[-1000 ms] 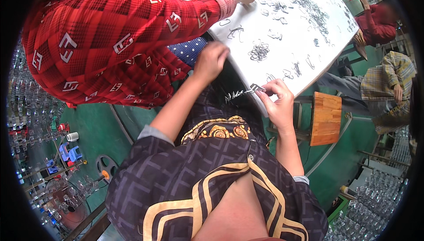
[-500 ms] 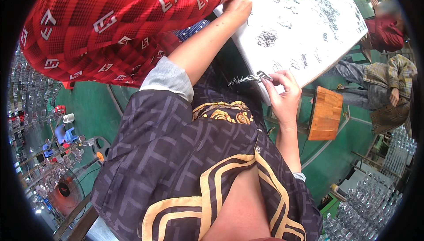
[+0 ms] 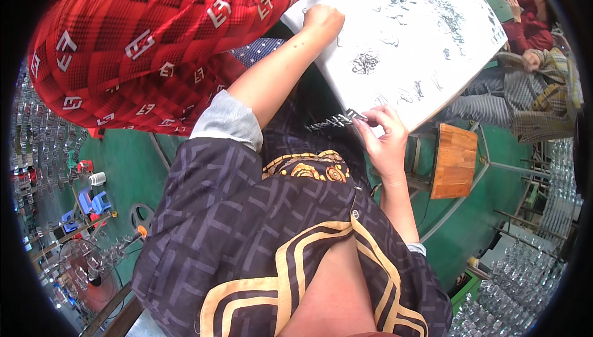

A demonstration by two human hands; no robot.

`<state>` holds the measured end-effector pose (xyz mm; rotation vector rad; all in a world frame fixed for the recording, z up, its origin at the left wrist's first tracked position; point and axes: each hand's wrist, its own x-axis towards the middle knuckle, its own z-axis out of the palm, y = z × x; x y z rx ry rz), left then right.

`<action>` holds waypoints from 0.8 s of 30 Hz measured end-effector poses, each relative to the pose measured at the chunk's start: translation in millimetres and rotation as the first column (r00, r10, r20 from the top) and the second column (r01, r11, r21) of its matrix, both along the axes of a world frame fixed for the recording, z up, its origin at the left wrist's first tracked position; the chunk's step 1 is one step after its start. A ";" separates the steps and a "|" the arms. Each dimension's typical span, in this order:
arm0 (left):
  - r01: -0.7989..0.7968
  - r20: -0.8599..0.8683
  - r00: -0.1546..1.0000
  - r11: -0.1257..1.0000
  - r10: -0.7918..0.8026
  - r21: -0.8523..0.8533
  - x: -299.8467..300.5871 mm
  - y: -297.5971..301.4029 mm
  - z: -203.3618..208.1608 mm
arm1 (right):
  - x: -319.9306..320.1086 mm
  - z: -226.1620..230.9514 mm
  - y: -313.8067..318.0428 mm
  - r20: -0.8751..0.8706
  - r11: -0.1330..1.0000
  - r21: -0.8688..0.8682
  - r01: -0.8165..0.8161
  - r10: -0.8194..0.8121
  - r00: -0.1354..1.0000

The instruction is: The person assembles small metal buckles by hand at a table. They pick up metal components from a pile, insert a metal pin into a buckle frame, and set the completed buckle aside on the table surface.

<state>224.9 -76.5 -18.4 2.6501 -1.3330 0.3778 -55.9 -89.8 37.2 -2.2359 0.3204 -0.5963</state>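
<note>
My left hand (image 3: 324,19) is closed over the left side of the white table (image 3: 349,82). Its fingertips are hidden from view, so I cannot make out what they hold. At the table's near corner, my right hand (image 3: 386,136) pinches one end of a row of small, glossy dark pieces (image 3: 332,122). The row sticks out to the left past the table edge. A small tangled heap of thin dark pieces (image 3: 365,63) lies on the tabletop between my hands. More loose dark pieces (image 3: 454,19) are scattered toward the far right.
A co-worker in a red checked sleeve (image 3: 216,12) reaches across from the left, close to my left forearm. A wooden stool (image 3: 455,161) stands right of the table. Other people sit along the right side. A fan (image 3: 89,269) and racks of shiny pieces (image 3: 513,287) flank me.
The view has shifted slightly. My left hand has moved a little left on the table and stays closed. The right hand still pinches the row of dark pieces.
</note>
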 end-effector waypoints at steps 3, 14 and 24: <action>-0.015 -0.013 1.000 1.000 0.014 -0.024 6.9 2.1 -6.4 | 0.1 0.1 -0.4 0.008 1.000 0.016 0.006 -0.006 1.000; -0.401 -0.664 0.309 0.540 -0.681 -0.740 -49.2 69.8 1.1 | 4.0 -8.2 -9.0 0.039 0.998 0.042 0.048 -0.050 0.998; -0.270 -0.611 0.211 0.556 -0.763 -0.786 -143.4 108.5 10.7 | 15.4 -3.9 -5.0 0.022 0.998 0.038 0.048 -0.049 0.999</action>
